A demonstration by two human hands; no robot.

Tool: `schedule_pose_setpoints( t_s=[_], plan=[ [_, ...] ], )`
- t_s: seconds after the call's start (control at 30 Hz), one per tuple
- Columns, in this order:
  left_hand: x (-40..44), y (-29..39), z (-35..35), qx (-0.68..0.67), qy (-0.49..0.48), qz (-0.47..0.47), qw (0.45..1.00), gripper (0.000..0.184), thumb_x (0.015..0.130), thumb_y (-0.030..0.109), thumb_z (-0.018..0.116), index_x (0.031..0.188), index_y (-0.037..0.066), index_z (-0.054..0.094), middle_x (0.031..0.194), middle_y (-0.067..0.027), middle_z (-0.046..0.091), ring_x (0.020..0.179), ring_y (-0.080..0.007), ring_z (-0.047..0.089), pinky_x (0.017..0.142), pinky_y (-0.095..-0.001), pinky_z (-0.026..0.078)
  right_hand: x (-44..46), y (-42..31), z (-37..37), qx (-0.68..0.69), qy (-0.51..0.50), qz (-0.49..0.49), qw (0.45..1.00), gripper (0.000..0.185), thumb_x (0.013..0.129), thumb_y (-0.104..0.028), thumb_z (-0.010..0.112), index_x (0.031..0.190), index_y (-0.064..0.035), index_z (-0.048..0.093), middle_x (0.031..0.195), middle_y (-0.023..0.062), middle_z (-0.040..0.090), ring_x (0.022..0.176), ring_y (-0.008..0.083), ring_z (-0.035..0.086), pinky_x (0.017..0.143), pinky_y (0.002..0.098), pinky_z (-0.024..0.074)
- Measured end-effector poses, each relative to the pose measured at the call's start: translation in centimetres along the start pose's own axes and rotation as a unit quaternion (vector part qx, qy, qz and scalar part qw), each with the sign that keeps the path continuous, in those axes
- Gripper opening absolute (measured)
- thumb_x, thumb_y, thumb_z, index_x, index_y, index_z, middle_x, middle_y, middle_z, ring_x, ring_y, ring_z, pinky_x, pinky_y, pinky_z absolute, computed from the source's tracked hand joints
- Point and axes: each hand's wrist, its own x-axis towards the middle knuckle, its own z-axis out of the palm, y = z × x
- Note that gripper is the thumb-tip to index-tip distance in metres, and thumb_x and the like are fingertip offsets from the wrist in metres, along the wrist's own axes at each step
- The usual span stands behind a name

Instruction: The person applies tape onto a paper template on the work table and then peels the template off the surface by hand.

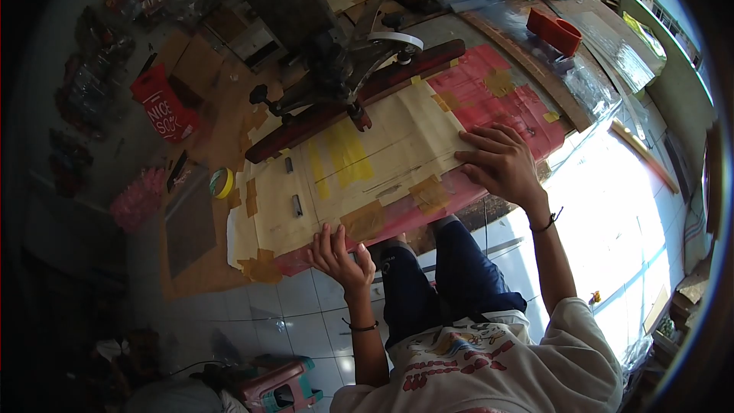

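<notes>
My left hand (340,258) rests at the near edge of a work surface covered in cream paper (283,191), fingers outstretched. My right hand (501,162) lies with spread fingers at the right end of that paper, over red sheeting (527,111). Neither hand shows anything held. Brown tape (363,219) patches the paper, and yellow strips (344,154) mark its middle. Toward the left of the paper sit two small grey metal pieces (297,205). Across the far side runs a long dark red bar (382,95) under a dark metal machine (329,69).
A tape roll (222,183) and a red printed bag (165,103) are on the left. Farther right stand a red holder (553,31) and clear plastic sheets (604,42). Below is a pink stool-like item (281,391) on white tiles (306,298).
</notes>
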Motion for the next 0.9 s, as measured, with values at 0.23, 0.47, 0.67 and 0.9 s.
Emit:
schedule_pose_setpoints(
  t_s=[0.23, 0.47, 0.67, 0.9],
  plan=[
    [0.7, 0.6, -0.5, -0.015, 0.003, -0.013, 1.000, 0.042, 0.099, 0.035, 0.045, 0.125, 0.006, 0.059, 0.136, -0.0154, 0.053, 0.130, -0.0362, 0.045, 0.114, -0.0572, 0.019, 0.1, 0.0, -0.2, 0.014, 0.003, 0.005, 1.000, 0.022, 0.087, -0.031, 0.070, 0.102, -0.0161, 0.077, 0.125, 0.0041, 0.068, 0.119, 0.0254, 0.060, 0.108, 0.0467, 0.0400],
    [9.8, 7.1, -5.6, -0.037, -0.237, -0.103, 0.965, 0.033, 0.095, 0.027, 0.059, 0.114, 0.001, 0.066, 0.124, -0.0135, 0.060, 0.116, -0.0309, 0.056, 0.112, -0.0547, 0.025, 5.1, 1.6, -0.2, 0.067, -0.123, 0.061, 0.988, 0.034, 0.094, -0.035, 0.062, 0.121, -0.0156, 0.069, 0.137, 0.0121, 0.059, 0.128, 0.0296, 0.053, 0.111, 0.0464, 0.0356],
    [17.3, 8.6, 4.8, -0.150, -0.319, 0.168, 0.920, 0.038, 0.093, 0.025, 0.062, 0.119, -0.003, 0.060, 0.121, -0.0179, 0.058, 0.111, -0.0355, 0.057, 0.096, -0.0428, 0.046, 7.0, 4.5, 3.7, -0.026, -0.127, -0.067, 0.989, 0.047, 0.098, -0.041, 0.052, 0.140, -0.0206, 0.055, 0.150, 0.0150, 0.045, 0.141, 0.0309, 0.038, 0.115, 0.0514, 0.0273],
    [19.3, 9.3, 8.1, -0.160, -0.366, 0.190, 0.897, 0.044, 0.090, 0.022, 0.063, 0.123, -0.005, 0.054, 0.122, -0.0204, 0.056, 0.116, -0.0359, 0.055, 0.099, -0.0456, 0.043, 6.5, 4.3, 3.5, -0.002, -0.118, -0.041, 0.992, 0.047, 0.097, -0.044, 0.052, 0.138, -0.0216, 0.057, 0.151, 0.0147, 0.043, 0.142, 0.0300, 0.037, 0.116, 0.0532, 0.0231]
  ],
)
